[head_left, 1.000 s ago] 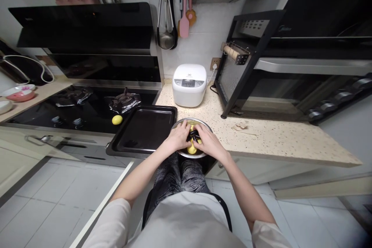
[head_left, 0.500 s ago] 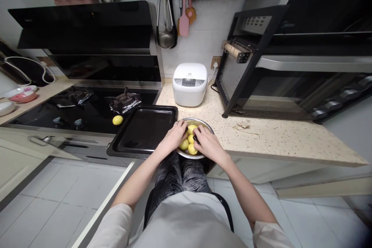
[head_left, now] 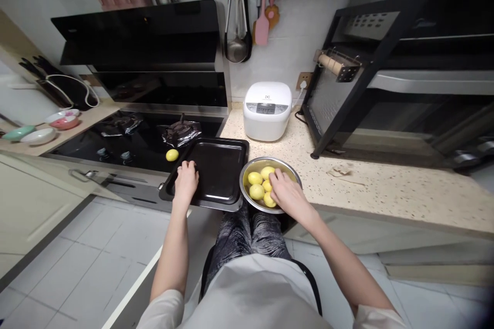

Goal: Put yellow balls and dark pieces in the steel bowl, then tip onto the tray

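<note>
Over the left part of a black baking tray (head_left: 216, 169) is my left hand (head_left: 187, 182), its fingers curled down together. A small dark bit shows by those fingertips; against the black tray I cannot make out what it is. Just left of this hand, a single lemon (head_left: 172, 154) lies on the stove's front edge. My right hand (head_left: 286, 191) reaches into a round metal bowl (head_left: 296, 175), its fingers bent against the lemons (head_left: 257, 192) at the right side. Several yellow lemons show in the bowl; the hand partly covers some.
A white rice cooker (head_left: 267, 113) stands behind the bowl. The black gas stove (head_left: 127, 139) lies to the left, with bowls (head_left: 38, 136) beyond it. At right, a black rack (head_left: 328, 82) and a dry scrap (head_left: 341, 170) are on the counter (head_left: 405, 190).
My left hand has left the bowl and moved left over the baking tray. My right hand stays at the bowl. The view has shifted a little to the left.
</note>
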The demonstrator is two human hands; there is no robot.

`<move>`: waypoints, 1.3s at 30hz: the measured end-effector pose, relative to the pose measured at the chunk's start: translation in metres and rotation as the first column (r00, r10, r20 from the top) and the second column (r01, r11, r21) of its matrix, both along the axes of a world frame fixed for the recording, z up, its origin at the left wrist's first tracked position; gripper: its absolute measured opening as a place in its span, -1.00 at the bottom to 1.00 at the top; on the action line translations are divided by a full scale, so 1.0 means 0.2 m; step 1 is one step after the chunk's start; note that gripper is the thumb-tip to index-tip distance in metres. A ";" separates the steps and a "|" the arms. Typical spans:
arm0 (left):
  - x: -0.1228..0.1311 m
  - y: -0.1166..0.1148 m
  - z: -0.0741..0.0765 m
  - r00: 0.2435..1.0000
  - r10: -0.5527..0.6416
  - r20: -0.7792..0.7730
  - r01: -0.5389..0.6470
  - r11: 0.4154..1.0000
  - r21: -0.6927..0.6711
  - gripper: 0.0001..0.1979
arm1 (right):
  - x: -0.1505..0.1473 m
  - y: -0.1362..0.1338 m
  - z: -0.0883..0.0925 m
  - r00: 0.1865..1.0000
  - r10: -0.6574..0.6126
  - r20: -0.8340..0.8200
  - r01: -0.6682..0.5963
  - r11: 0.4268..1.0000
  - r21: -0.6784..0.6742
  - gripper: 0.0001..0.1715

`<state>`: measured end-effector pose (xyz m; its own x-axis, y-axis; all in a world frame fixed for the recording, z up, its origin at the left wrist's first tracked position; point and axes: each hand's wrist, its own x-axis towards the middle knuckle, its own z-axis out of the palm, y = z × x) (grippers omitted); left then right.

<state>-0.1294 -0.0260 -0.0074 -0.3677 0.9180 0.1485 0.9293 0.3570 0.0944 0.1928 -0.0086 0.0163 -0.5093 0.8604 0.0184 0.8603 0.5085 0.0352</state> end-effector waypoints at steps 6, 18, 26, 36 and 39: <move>-0.09 -0.05 -0.04 0.995 0.099 -0.008 -0.099 0.994 -0.054 -0.75 | 0.01 0.02 -0.02 0.999 0.019 -0.033 -0.019 1.000 0.012 -0.81; -0.12 -0.16 -0.07 0.991 0.046 0.126 -0.063 0.989 0.134 -0.69 | -0.25 0.08 0.21 0.970 0.180 -0.162 -0.167 0.982 0.090 -0.78; -0.14 -0.19 -0.07 0.994 -0.049 0.102 0.032 0.986 0.162 -0.68 | -1.02 0.18 0.18 0.879 0.444 -0.175 -0.477 0.793 -0.380 -0.85; -0.19 -0.26 -0.07 0.941 -0.233 0.243 0.158 0.943 0.292 -0.38 | -1.21 0.28 0.04 0.882 0.301 -0.363 -0.454 0.748 -0.483 -0.61; -0.14 -0.24 -0.08 0.905 -0.317 0.285 0.222 0.921 0.319 -0.33 | -1.16 0.30 0.07 0.866 0.293 -0.405 -0.480 0.716 -0.507 -0.52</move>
<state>-0.1569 -0.0732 -0.0225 -0.1829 0.9288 0.3222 0.8856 0.0134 0.4642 -0.0382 0.0524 0.0296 -0.8512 0.4783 -0.2161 0.5061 0.6385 -0.5798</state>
